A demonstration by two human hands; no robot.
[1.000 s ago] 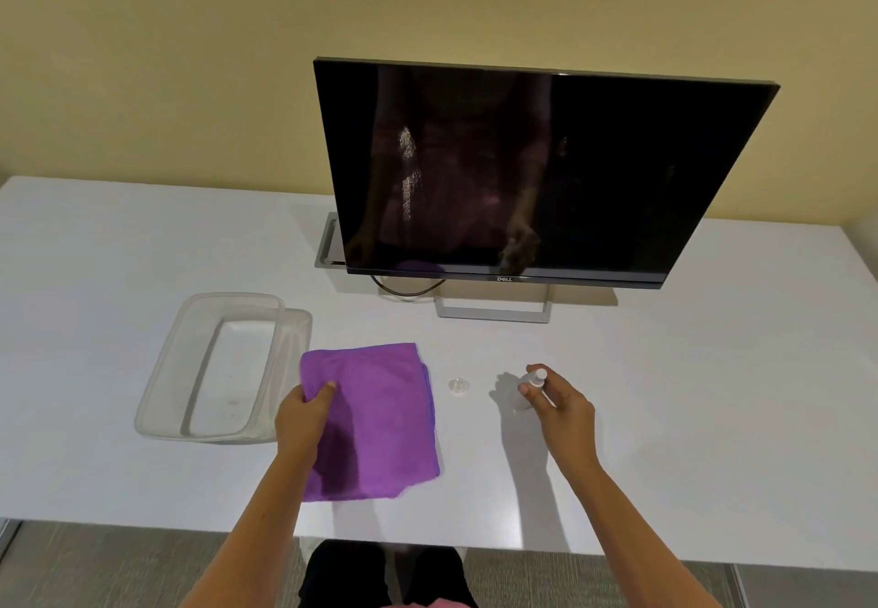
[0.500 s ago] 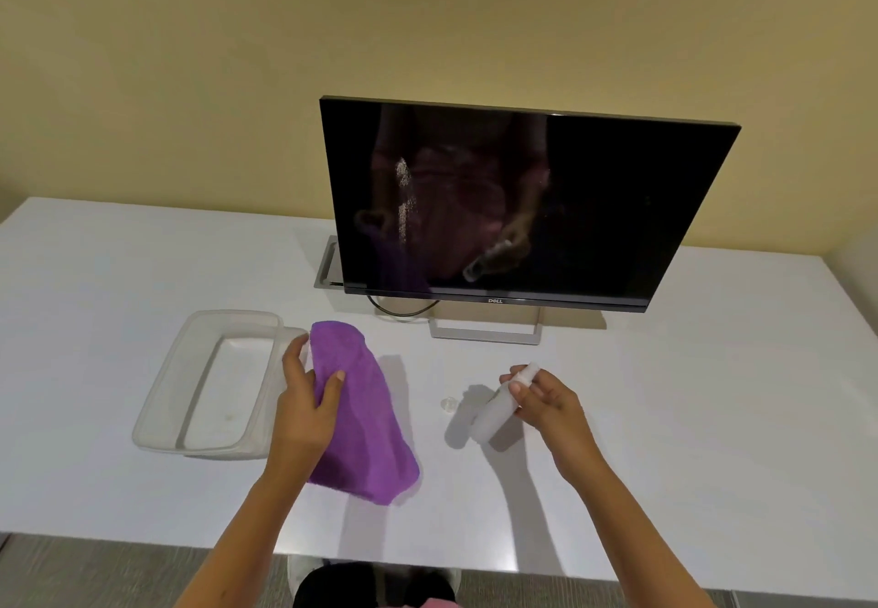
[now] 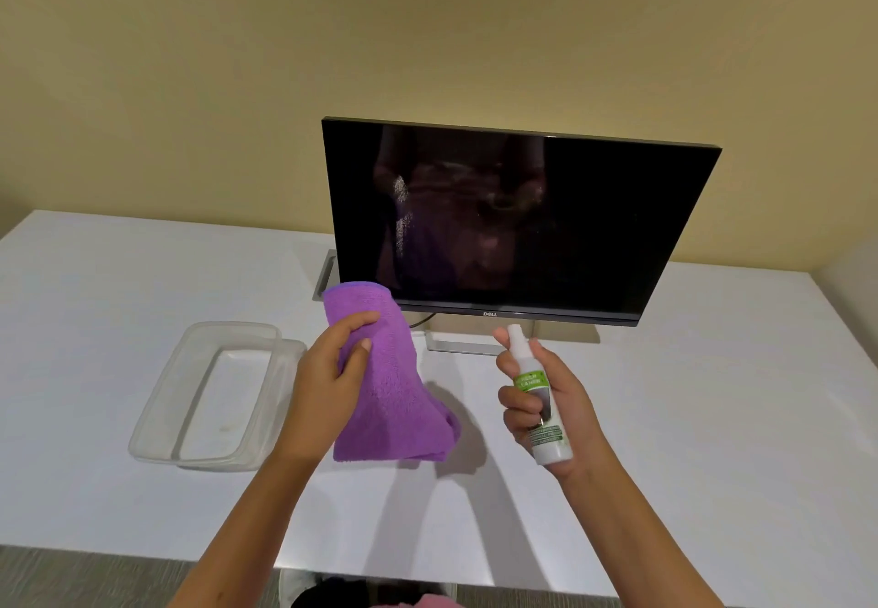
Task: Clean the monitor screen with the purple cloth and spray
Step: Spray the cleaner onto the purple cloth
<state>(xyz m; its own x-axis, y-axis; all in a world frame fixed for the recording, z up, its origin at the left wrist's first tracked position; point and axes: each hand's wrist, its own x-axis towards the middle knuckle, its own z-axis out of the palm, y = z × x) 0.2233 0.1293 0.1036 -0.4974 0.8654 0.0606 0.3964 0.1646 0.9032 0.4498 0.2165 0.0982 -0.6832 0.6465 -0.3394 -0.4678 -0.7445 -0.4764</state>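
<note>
A black monitor (image 3: 570, 217) stands upright on a white table (image 3: 712, 417), its dark screen showing dusty streaks at the left. My left hand (image 3: 328, 384) grips the purple cloth (image 3: 389, 393), which hangs folded above the table, below the screen's lower left corner. My right hand (image 3: 546, 408) holds a small white spray bottle (image 3: 537, 398) with a green label, upright, nozzle toward the monitor's lower edge. The forefinger rests by the nozzle top.
A clear plastic container (image 3: 218, 393) with its lid beside it lies on the table left of the cloth. The monitor's silver stand (image 3: 465, 346) and a cable sit behind my hands. A yellow wall rises behind the table.
Both hands have lifted off the table: the cloth went from lying flat to hanging in my left hand, and the spray bottle was raised upright. The view has tilted up.
</note>
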